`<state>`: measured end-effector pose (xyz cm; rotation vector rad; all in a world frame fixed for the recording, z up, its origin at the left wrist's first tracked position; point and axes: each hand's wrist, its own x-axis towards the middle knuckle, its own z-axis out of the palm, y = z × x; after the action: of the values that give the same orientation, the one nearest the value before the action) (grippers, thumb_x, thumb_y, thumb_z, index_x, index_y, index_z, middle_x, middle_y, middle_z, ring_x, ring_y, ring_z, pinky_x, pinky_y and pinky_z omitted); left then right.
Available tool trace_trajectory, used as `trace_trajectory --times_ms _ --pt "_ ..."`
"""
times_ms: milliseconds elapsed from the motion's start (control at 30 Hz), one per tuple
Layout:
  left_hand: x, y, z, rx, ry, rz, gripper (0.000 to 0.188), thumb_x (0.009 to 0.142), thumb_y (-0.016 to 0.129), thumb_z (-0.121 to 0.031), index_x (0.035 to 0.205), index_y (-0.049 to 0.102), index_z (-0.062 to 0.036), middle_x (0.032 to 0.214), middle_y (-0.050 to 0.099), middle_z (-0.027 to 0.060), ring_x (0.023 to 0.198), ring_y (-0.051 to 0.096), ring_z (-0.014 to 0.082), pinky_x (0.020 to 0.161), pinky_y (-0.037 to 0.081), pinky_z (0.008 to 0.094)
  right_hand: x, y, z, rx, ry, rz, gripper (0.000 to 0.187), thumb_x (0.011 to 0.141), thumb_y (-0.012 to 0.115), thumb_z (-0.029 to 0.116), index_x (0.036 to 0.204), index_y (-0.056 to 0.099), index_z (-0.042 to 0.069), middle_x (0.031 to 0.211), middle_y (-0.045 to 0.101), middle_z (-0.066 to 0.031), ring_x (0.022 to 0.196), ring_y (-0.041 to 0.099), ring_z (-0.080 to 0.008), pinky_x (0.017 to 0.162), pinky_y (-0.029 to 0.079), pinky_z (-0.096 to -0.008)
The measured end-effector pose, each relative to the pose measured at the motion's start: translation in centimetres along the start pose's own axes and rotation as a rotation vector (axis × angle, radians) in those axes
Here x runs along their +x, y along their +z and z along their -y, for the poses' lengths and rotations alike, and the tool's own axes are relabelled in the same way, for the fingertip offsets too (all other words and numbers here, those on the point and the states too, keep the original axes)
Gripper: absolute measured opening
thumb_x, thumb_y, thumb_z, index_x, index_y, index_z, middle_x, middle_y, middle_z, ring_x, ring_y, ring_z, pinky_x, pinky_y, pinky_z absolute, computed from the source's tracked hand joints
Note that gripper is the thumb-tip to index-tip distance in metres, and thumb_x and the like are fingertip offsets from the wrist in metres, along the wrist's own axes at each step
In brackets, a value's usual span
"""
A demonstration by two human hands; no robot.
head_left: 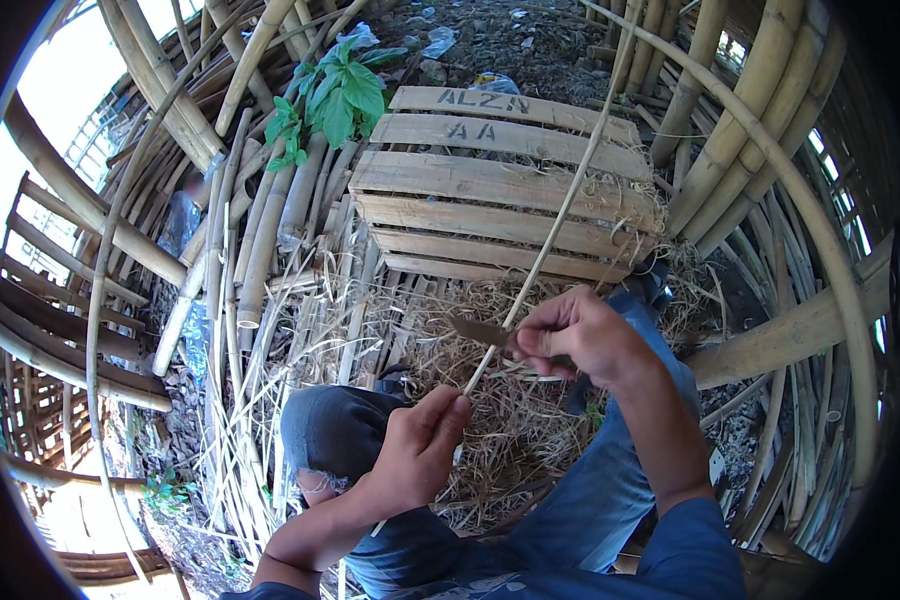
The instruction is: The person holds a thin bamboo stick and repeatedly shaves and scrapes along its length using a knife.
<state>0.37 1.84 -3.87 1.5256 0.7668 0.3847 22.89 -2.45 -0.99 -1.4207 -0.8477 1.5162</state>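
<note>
A long thin bamboo strip (pixel 559 222) slants from between my knees up past the far side of the crate. My left hand (pixel 422 446) is closed around its lower part, thumb on top. Farther up the strip, my right hand (pixel 582 338) grips a knife (pixel 478 332). The short, broad blade points left and lies across the strip, at or very close to its surface. My right fingers hide the knife's handle, and whether they also touch the strip I cannot tell.
A slatted wooden crate (pixel 490 180) sits just ahead, littered with shavings. Curly shavings (pixel 490 430) cover the ground between my knees. Cut bamboo poles (pixel 270 240) and thin strips lie to the left, beside a leafy green plant (pixel 345 92). Thick bamboo poles (pixel 745 130) stand at right.
</note>
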Motion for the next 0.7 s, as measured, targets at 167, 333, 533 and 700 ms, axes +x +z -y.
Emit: trace_trajectory --times_ms 167,333,533,700 --pt "-0.4 -0.3 0.0 -0.046 -0.039 0.019 0.02 0.097 0.048 -0.015 0.086 0.051 0.0018 0.059 0.042 -0.0001 0.058 0.035 0.006 0.05 0.034 0.0257 -0.1 -4.0 0.9 0.003 -0.192 -0.376 0.01 0.08 0.055 -0.006 0.075 0.063 -0.004 0.06 0.057 -0.0063 0.044 0.046 -0.0089 0.038 0.033 -0.0223" --pt "-0.6 -0.2 0.0 -0.014 0.002 0.035 0.023 0.099 0.044 -0.017 0.082 0.05 -0.0022 0.063 0.042 -0.0065 0.057 0.034 0.0006 0.049 0.028 0.0197 -0.8 -4.6 0.8 0.072 -0.18 -0.315 0.013 0.077 0.054 -0.004 0.065 0.057 0.0 0.057 0.056 -0.0077 0.043 0.047 -0.0093 0.037 0.031 -0.0227" --pt "-0.3 0.1 -0.1 0.018 0.088 -0.009 0.02 0.098 0.046 -0.016 0.088 0.054 0.0002 0.065 0.045 -0.0054 0.06 0.035 0.0011 0.052 0.03 0.0196 0.0 2.1 -0.5 -0.045 0.066 0.103 0.016 0.087 0.06 0.008 0.08 0.065 -0.006 0.058 0.059 -0.0049 0.045 0.049 -0.0075 0.039 0.033 -0.0207" --pt "-0.6 0.0 0.1 0.003 0.052 -0.023 0.017 0.096 0.05 -0.013 0.09 0.055 0.0025 0.063 0.045 -0.0029 0.059 0.036 0.0022 0.05 0.032 0.0213 0.3 -0.6 -0.1 0.002 0.008 -0.005 0.015 0.086 0.06 0.006 0.077 0.064 -0.005 0.058 0.058 -0.0055 0.044 0.048 -0.0073 0.038 0.033 -0.0204"
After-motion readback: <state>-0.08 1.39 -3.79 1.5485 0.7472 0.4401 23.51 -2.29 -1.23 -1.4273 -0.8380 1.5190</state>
